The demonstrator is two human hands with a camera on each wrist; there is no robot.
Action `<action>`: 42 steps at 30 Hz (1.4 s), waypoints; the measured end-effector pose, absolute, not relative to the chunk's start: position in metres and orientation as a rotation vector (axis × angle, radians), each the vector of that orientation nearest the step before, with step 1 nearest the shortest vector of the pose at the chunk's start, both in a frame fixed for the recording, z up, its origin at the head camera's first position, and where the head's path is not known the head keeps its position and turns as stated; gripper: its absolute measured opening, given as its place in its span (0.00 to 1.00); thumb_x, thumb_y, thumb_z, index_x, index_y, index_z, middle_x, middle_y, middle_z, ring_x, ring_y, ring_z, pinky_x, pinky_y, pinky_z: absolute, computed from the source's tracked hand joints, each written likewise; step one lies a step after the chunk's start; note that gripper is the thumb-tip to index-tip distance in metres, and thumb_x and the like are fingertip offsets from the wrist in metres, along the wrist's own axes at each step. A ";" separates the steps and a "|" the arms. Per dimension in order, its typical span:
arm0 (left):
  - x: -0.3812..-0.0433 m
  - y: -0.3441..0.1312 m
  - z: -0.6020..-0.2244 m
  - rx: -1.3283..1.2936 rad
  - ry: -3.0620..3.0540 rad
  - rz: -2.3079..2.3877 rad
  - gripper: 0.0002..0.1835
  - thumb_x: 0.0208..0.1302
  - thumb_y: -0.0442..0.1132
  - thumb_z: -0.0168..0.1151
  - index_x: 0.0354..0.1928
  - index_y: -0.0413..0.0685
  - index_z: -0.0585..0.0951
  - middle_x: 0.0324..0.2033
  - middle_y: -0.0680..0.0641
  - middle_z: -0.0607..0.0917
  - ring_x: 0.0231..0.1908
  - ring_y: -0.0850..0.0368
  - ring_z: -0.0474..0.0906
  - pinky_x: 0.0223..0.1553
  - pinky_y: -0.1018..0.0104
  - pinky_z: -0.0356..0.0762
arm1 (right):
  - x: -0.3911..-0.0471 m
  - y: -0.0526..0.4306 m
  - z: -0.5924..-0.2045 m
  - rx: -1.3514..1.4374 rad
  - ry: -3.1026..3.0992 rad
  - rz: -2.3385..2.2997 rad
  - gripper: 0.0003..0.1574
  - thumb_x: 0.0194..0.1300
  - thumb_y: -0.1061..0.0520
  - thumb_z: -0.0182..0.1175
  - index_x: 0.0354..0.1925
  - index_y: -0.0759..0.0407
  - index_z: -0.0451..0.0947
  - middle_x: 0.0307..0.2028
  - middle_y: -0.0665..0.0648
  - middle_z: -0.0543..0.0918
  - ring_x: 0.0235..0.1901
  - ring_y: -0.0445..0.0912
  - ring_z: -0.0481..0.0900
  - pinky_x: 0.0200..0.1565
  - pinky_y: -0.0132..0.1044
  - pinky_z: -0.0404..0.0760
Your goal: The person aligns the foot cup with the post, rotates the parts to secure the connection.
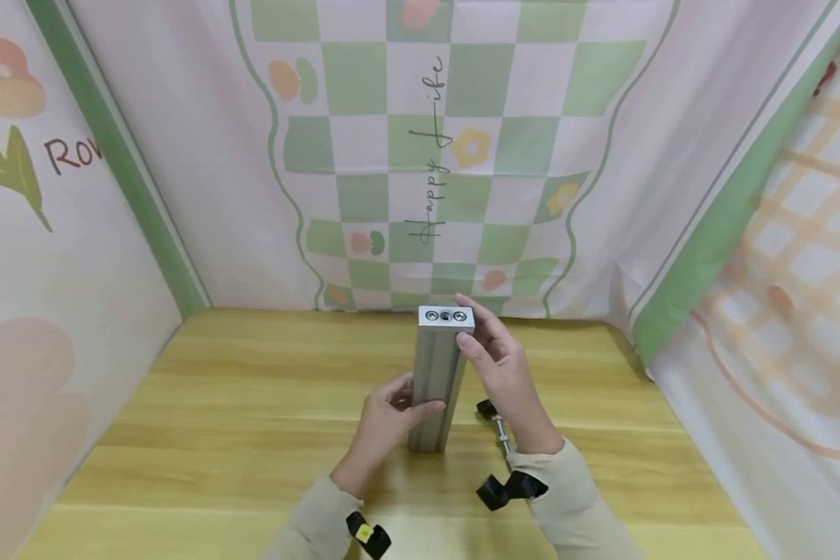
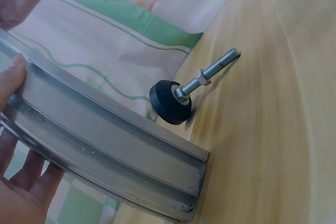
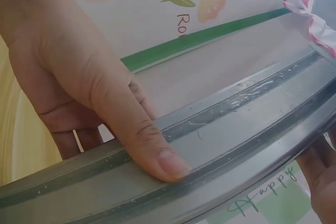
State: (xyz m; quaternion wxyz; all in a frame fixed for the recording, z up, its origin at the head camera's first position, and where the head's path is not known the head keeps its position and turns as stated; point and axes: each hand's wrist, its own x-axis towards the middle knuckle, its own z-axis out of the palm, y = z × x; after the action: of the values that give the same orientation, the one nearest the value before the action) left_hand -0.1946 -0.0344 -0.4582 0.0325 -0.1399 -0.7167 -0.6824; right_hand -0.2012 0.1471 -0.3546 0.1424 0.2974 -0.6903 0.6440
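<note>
A grey aluminium profile (image 1: pixel 435 365) stands upright, its lower end on the wooden table. Its pale top end shows a row of 3 round holes. My left hand (image 1: pixel 385 424) grips it low, thumb across the near face and fingers round behind. Near the top, my right hand (image 1: pixel 507 377) holds the right side between thumb and fingers. In the right wrist view the left thumb (image 3: pixel 157 153) lies along the grooved face. Beyond the profile's base in the left wrist view lies a levelling foot (image 2: pixel 170 103), a black round pad with a threaded stud and nuts.
The wood-grain table (image 1: pixel 252 412) ends at a hanging curtain (image 1: pixel 420 148) at the back. Printed cloth walls close in on the left and right. The levelling foot lies beside the right forearm, partly covered by it in the head view.
</note>
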 end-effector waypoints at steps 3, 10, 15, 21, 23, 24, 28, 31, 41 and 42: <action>-0.195 -0.033 -0.457 -0.423 -2.218 -2.107 0.28 0.56 0.48 0.77 0.60 0.59 0.82 0.45 0.54 0.87 0.46 0.56 0.83 0.50 0.62 0.82 | -0.203 0.151 -0.354 0.865 -2.010 1.872 0.29 0.77 0.64 0.50 0.73 0.59 0.64 0.57 0.59 0.77 0.51 0.46 0.75 0.46 0.31 0.76; -0.197 -0.034 -0.458 -0.440 -2.239 -2.094 0.24 0.57 0.48 0.76 0.56 0.56 0.83 0.42 0.52 0.86 0.44 0.55 0.83 0.47 0.61 0.83 | -0.208 0.151 -0.359 0.859 -2.002 1.861 0.27 0.78 0.65 0.50 0.72 0.61 0.65 0.57 0.58 0.78 0.52 0.46 0.76 0.46 0.30 0.76; -0.198 -0.035 -0.459 -0.461 -2.264 -2.094 0.24 0.59 0.49 0.75 0.57 0.56 0.82 0.44 0.52 0.86 0.45 0.55 0.82 0.49 0.60 0.82 | -0.211 0.149 -0.363 0.855 -1.982 1.886 0.27 0.78 0.64 0.50 0.72 0.62 0.65 0.57 0.57 0.78 0.52 0.45 0.76 0.44 0.30 0.75; -0.199 -0.039 -0.450 -0.481 -2.331 -2.109 0.27 0.61 0.50 0.73 0.61 0.60 0.77 0.48 0.51 0.84 0.50 0.54 0.80 0.56 0.55 0.78 | -0.211 0.148 -0.365 0.858 -1.959 1.944 0.27 0.79 0.63 0.49 0.73 0.61 0.64 0.59 0.58 0.77 0.56 0.47 0.75 0.51 0.31 0.76; -0.200 -0.040 -0.445 -0.482 -2.333 -2.140 0.29 0.61 0.51 0.73 0.63 0.61 0.76 0.49 0.50 0.83 0.50 0.53 0.80 0.56 0.54 0.77 | -0.211 0.148 -0.365 0.852 -1.961 1.952 0.28 0.79 0.63 0.49 0.73 0.62 0.63 0.59 0.58 0.76 0.56 0.48 0.75 0.50 0.31 0.76; -0.201 -0.040 -0.441 -0.498 -2.321 -2.147 0.29 0.61 0.50 0.73 0.64 0.61 0.75 0.49 0.49 0.83 0.50 0.52 0.80 0.56 0.53 0.77 | -0.211 0.148 -0.365 0.846 -1.962 1.958 0.28 0.79 0.63 0.49 0.73 0.61 0.63 0.59 0.59 0.76 0.56 0.48 0.75 0.50 0.31 0.76; -0.205 -0.041 -0.424 -0.551 -2.245 -2.147 0.28 0.62 0.48 0.73 0.63 0.58 0.75 0.50 0.49 0.82 0.51 0.53 0.79 0.56 0.54 0.77 | -0.210 0.147 -0.366 0.825 -1.950 1.985 0.28 0.79 0.62 0.50 0.73 0.62 0.63 0.58 0.59 0.77 0.54 0.46 0.75 0.48 0.31 0.76; -0.209 -0.043 -0.408 -0.621 -2.166 -2.133 0.26 0.64 0.43 0.72 0.62 0.54 0.76 0.50 0.47 0.82 0.51 0.52 0.79 0.55 0.55 0.79 | -0.210 0.146 -0.367 0.814 -1.941 2.004 0.27 0.79 0.60 0.50 0.73 0.59 0.64 0.58 0.58 0.77 0.52 0.45 0.74 0.47 0.30 0.75; -0.217 -0.042 -0.375 -0.666 -1.966 -2.086 0.22 0.61 0.32 0.73 0.56 0.43 0.78 0.45 0.43 0.82 0.47 0.50 0.80 0.54 0.49 0.79 | -0.207 0.146 -0.365 0.796 -1.943 1.998 0.28 0.79 0.61 0.50 0.73 0.62 0.63 0.59 0.59 0.76 0.55 0.47 0.75 0.52 0.31 0.77; -0.216 -0.041 -0.373 -0.668 -1.954 -2.077 0.22 0.60 0.33 0.73 0.56 0.43 0.78 0.45 0.43 0.83 0.47 0.50 0.80 0.54 0.49 0.80 | -0.207 0.146 -0.365 0.794 -1.942 1.999 0.28 0.79 0.61 0.50 0.73 0.63 0.62 0.59 0.59 0.76 0.55 0.47 0.75 0.52 0.32 0.77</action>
State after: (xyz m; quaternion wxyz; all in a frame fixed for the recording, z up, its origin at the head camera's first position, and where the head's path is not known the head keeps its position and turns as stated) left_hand -0.2164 -0.0415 -0.3734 0.1062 -0.2268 -0.6635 -0.7050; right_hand -0.2067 0.1460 -0.3653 0.1216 0.2719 -0.6652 0.6847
